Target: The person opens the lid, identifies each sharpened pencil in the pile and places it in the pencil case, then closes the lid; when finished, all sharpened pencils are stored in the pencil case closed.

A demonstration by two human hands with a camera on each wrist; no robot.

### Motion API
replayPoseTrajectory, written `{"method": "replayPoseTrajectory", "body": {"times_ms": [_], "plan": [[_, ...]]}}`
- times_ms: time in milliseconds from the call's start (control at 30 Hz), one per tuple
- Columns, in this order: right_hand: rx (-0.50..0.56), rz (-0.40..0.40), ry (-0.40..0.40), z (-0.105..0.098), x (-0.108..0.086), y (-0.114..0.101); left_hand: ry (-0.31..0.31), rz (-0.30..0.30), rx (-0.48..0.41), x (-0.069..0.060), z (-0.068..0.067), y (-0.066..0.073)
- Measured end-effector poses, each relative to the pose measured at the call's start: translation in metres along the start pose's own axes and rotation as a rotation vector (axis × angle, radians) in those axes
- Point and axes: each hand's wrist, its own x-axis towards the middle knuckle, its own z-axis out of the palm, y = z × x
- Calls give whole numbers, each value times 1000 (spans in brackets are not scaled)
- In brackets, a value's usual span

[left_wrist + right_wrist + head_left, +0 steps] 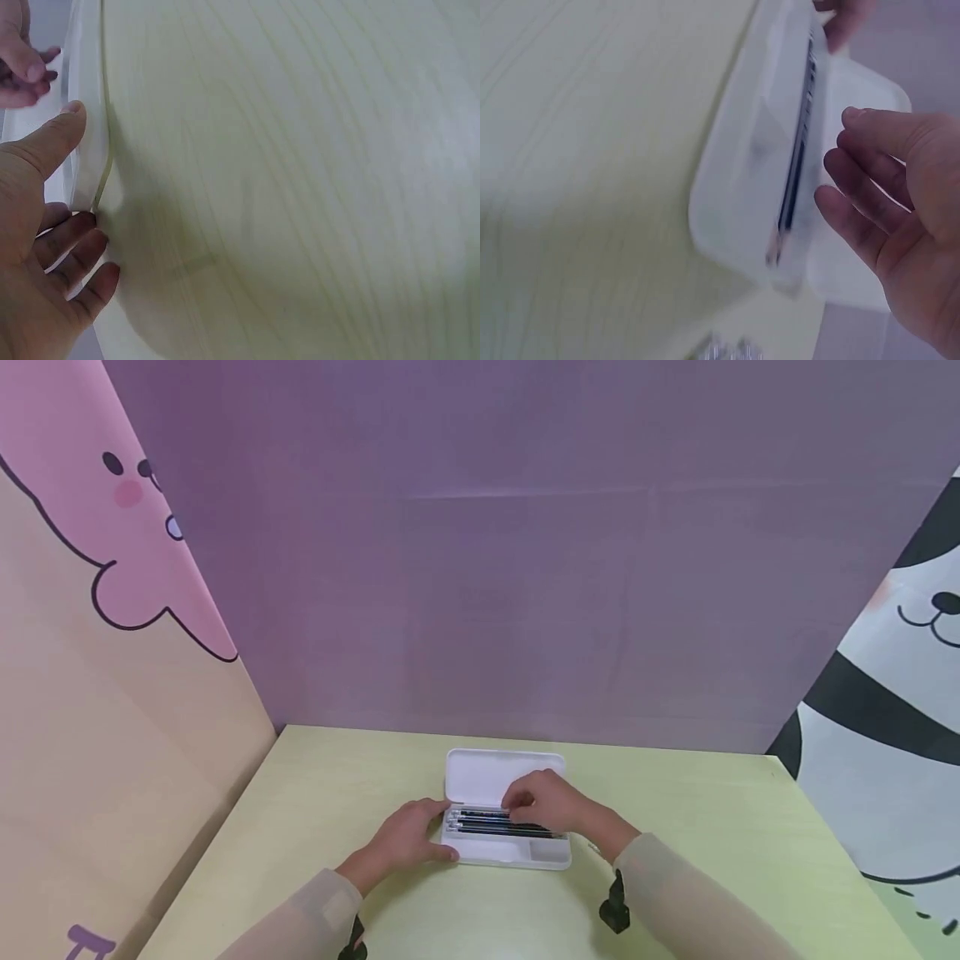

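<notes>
An opened white pencil case lies on the table, its lid folded back on the far side. Several dark pencils lie lengthwise inside it. My left hand holds the case's left end, the thumb at the near corner and the fingers toward the hinge side. In the left wrist view that thumb rests on the case's edge. Over the pencils hovers my right hand, its fingers loosely bent. The right wrist view shows nothing between those fingers and the thumb.
The pale wood-grain table surrounds the case. A purple backdrop rises behind it, with cartoon-printed panels to either side. Small clear objects, blurred, lie on the table beyond the case's right end.
</notes>
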Motion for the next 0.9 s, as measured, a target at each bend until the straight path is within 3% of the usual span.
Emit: {"method": "replayPoseTrajectory", "body": {"times_ms": [100,333,400,500,667,767,900], "plan": [[45,27,44,-12,-17,6,-6,-1,-38,0,0,-1],[215,242,165,-27,-55,21,-11,-32,-229,3,-1,-10],[271,290,207,-28,-62,24,8,-58,-287,5,-2,-12],[363,343,253,-25,-69,28,83,-106,-387,11,-2,-12],[504,403,234,-16,-71,34,178,-212,-581,21,-2,-7],[557,439,210,-12,-69,35,158,-250,-658,26,-2,-4],[605,465,199,-10,-68,39,111,-273,-686,30,-1,-2]]}}
